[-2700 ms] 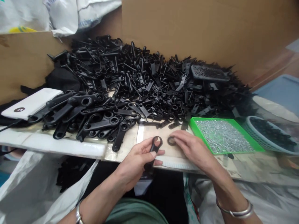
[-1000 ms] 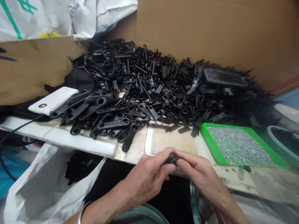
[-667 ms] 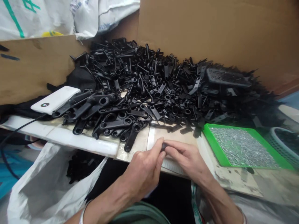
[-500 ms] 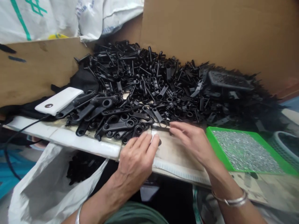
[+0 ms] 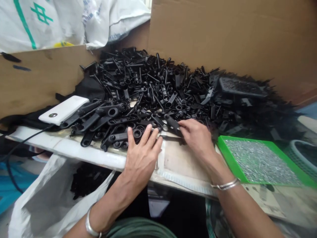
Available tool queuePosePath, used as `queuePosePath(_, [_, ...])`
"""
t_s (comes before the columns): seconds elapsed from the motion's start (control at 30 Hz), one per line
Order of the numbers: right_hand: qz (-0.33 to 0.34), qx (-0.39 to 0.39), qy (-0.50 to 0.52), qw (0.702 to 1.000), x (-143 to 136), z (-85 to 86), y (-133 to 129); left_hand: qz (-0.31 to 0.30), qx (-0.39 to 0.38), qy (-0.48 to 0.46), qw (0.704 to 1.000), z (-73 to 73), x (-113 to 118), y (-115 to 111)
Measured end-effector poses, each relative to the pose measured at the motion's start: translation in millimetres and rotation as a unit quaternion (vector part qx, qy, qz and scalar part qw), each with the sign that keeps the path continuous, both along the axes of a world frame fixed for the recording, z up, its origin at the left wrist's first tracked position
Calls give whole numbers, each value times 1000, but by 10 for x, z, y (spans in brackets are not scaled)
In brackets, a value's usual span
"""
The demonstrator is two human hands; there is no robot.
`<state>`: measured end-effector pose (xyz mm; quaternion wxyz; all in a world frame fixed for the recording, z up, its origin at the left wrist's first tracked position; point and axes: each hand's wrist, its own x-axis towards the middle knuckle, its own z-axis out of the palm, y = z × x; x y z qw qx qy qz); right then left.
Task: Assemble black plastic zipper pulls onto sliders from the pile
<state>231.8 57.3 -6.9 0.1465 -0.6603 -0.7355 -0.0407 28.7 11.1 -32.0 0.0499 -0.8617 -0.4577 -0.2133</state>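
Observation:
My left hand (image 5: 142, 150) lies palm down with its fingers spread, fingertips over the near edge of the group of larger black plastic parts (image 5: 121, 136). Nothing is gripped in it. My right hand (image 5: 198, 135) has its fingers closed on the near end of a black plastic part (image 5: 172, 122) at the front of the heap. Beneath that part, another dark, long piece (image 5: 169, 137) lies on the worktop. Behind both hands rises a large heap of black plastic parts (image 5: 153, 79).
A green tray (image 5: 224, 145) of small metal pins stands at the right, beside a grey-green basket (image 5: 300, 148). At the left lie a white power bank (image 5: 63, 109) and a black cable (image 5: 23, 143). An open white sack (image 5: 42, 191) hangs below the table edge.
My left hand has spread its fingers and moved slightly up and left. My right hand has moved a little left and closed on a black part, which now sits raised and angled.

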Motion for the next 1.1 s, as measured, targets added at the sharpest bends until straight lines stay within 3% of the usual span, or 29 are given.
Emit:
queuePosePath(0.07, [17,58,43,997,116,51,-107,-14,45,-21,999,44,-29,-44])
queuePosePath(0.13, [81,92,73,990,211,103,-280,-40,104,-52,992,104,-28,-106])
queuePosePath(0.2, [173,61,82,980,247,144,-504,-95,127,-77,984,154,19,-175])
queuePosePath(0.27, [236,11,117,965,220,164,-733,-153,85,-98,980,171,103,-238])
queuePosePath(0.33, [247,-10,177,953,185,166,-904,-174,-36,-122,976,157,197,-282])
queuePosePath(0.43, [217,-55,218,950,268,161,-968,-140,-257,-173,941,128,296,-300])
queuePosePath(0.53, [109,-49,166,979,555,160,-798,-91,-357,-236,899,138,319,-288])
queuePosePath(0.6, [4,14,85,996,764,149,-594,-92,-357,-260,892,149,308,-274])
queuePosePath(0.7, [-58,38,18,997,931,96,-244,-131,-314,-241,909,127,283,-208])
queuePosePath(0.83, [-64,28,-35,997,894,-22,113,-137,-258,-202,935,64,263,-14])
queuePosePath(1.0, [-53,35,-41,997,905,-72,214,-85,-229,-240,939,94,239,110])
queuePosePath(1.07, [-52,56,-26,997,974,-51,169,-78,-247,-277,925,136,232,96])
queuePosePath(1.1, [-51,67,-16,996,1004,-33,124,-72,-282,-324,900,162,231,83])
